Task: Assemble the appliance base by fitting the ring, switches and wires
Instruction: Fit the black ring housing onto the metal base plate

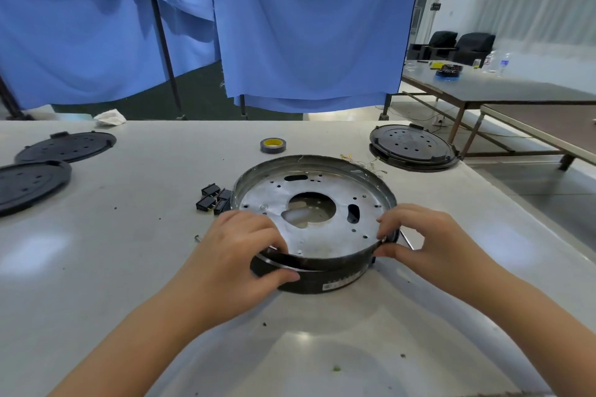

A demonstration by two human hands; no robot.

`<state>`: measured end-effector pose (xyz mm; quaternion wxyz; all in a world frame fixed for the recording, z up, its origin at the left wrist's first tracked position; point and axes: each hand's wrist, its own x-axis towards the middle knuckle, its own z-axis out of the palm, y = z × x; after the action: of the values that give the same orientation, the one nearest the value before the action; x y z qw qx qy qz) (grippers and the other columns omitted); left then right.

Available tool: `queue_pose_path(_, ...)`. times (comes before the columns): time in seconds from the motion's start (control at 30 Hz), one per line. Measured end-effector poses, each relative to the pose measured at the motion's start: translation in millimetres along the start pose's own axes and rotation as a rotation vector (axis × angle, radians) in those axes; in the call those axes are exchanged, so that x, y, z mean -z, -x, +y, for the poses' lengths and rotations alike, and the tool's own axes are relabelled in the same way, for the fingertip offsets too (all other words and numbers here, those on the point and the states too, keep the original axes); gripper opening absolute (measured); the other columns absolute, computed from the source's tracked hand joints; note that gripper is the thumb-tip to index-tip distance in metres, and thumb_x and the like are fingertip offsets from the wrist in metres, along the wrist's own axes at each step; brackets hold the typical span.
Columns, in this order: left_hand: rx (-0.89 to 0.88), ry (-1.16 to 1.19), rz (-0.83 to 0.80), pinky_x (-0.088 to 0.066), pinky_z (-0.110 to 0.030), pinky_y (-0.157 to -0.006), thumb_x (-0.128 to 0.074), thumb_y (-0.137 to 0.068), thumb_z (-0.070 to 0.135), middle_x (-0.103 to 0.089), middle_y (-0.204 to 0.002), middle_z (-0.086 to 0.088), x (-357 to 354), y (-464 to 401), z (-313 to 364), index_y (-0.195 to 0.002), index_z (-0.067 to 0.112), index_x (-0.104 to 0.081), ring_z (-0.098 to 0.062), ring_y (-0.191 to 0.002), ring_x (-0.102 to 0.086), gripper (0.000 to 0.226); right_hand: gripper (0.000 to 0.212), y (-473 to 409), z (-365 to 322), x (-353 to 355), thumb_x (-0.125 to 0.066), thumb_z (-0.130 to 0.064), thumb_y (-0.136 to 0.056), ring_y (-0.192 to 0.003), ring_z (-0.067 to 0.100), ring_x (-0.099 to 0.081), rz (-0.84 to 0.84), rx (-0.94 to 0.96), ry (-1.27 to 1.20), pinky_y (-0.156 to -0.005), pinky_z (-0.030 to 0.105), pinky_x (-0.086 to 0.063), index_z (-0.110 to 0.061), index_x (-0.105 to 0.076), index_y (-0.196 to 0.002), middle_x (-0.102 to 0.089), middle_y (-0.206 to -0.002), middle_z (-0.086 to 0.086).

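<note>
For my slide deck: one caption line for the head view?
Both hands, left hand and right hand, grip the black ring around the metal base.

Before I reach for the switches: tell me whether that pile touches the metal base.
Cannot tell. In the head view the black switches lie right against the left rim of the metal base, but no gap or contact shows plainly.
</note>
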<state>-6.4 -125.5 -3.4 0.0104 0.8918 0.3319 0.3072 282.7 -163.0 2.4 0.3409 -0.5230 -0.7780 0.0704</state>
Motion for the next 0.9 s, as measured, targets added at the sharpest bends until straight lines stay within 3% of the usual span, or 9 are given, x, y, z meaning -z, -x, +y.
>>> queue_pose_path(0.2,0.14,-0.066,-0.009,-0.036,-0.038,-0.102,-0.077,-0.054,0.062,-0.053,-0.128,0.007,9.2,4.3,-32.4,-0.121,0.025,-0.061,-0.018,-0.121,-0.048,0.078,0.03,0.3,1.0,-0.8,-0.083,-0.012,-0.07,-0.093,0.008,-0.063,0.026,0.023,-0.011,-0.08,0.027,-0.048,-0.031,-0.061,-0.079,-0.065,-0.085,-0.009)
queue_pose_path(0.4,0.262,-0.012,-0.016,-0.034,-0.031,-0.103,-0.069,-0.05,0.07,-0.047,-0.133,0.009,11.8,7.5,-55.8,-0.128,0.026,-0.055,-0.014,-0.125,-0.041,0.091,0.022,1.0,-1.5,-4.1,-0.084,-0.016,-0.07,-0.079,0.009,-0.061,-0.002,0.044,-0.009,-0.076,0.029,-0.049,-0.025,-0.066,-0.079,-0.064,-0.081,-0.011)
queue_pose_path(0.5,0.336,0.087,-0.075,-0.029,-0.025,-0.103,-0.082,-0.048,0.06,-0.037,-0.135,0.018,8.9,8.3,-64.2,-0.131,0.039,-0.043,-0.005,-0.124,-0.033,0.094,0.02,-1.1,-3.6,-0.8,-0.083,-0.021,-0.071,-0.086,0.011,-0.061,-0.058,0.028,-0.001,-0.102,0.03,-0.039,-0.027,-0.067,-0.08,-0.064,-0.086,-0.013)
queue_pose_path(0.57,0.401,0.166,-0.126,-0.029,-0.026,-0.107,-0.089,-0.055,0.038,-0.033,-0.138,0.018,9.9,10.3,-72.3,-0.132,0.048,-0.031,-0.003,-0.127,-0.033,0.097,0.019,-3.3,-5.3,4.6,-0.082,-0.028,-0.071,-0.101,0.009,-0.059,-0.082,-0.017,-0.079,-0.102,0.025,-0.037,-0.031,-0.068,-0.084,-0.063,-0.099,-0.016)
queue_pose_path(0.67,0.491,0.293,-0.202,-0.031,-0.028,-0.108,-0.072,-0.072,0.005,-0.034,-0.141,0.017,17.3,13.6,-88.1,-0.14,0.045,-0.026,0.002,-0.13,-0.034,0.091,0.024,-10.3,-2.2,11.3,-0.075,-0.042,-0.077,-0.118,-0.001,-0.051,-0.003,-0.125,-0.218,-0.099,0.019,-0.035,-0.034,-0.067,-0.099,-0.057,-0.117,-0.021)
queue_pose_path(0.77,0.623,0.492,-0.126,-0.037,-0.029,-0.101,-0.053,-0.082,-0.011,-0.044,-0.141,0.011,20.7,3.7,-99.4,-0.142,0.032,-0.033,-0.004,-0.127,-0.043,0.076,0.028,-18.2,5.7,6.7,-0.067,-0.028,-0.087,-0.121,-0.003,-0.048,0.194,-0.254,-0.324,-0.109,0.028,-0.033,-0.032,-0.061,-0.114,-0.058,-0.123,-0.017)
queue_pose_path(0.83,0.755,0.642,-0.012,-0.04,-0.032,-0.101,-0.05,-0.09,-0.006,-0.05,-0.139,0.003,16.6,-10.5,-100.4,-0.141,0.024,-0.039,-0.012,-0.123,-0.05,0.061,0.035,-22.5,7.3,-2.6,-0.063,-0.022,-0.089,-0.123,-0.003,-0.047,0.209,-0.337,-0.375,-0.112,0.032,-0.032,-0.031,-0.056,-0.123,-0.056,-0.127,-0.016)
queue_pose_path(0.9,0.868,0.731,0.039,-0.04,-0.036,-0.106,-0.051,-0.096,0.013,-0.054,-0.136,-0.001,8.9,-25.8,-97.1,-0.139,0.022,-0.045,-0.017,-0.122,-0.052,0.044,0.046,-27.0,8.5,-14.6,-0.062,-0.025,-0.089,-0.126,0.0,-0.044,0.151,-0.397,-0.366,-0.11,0.03,-0.032,-0.03,-0.048,-0.133,-0.05,-0.134,-0.014)
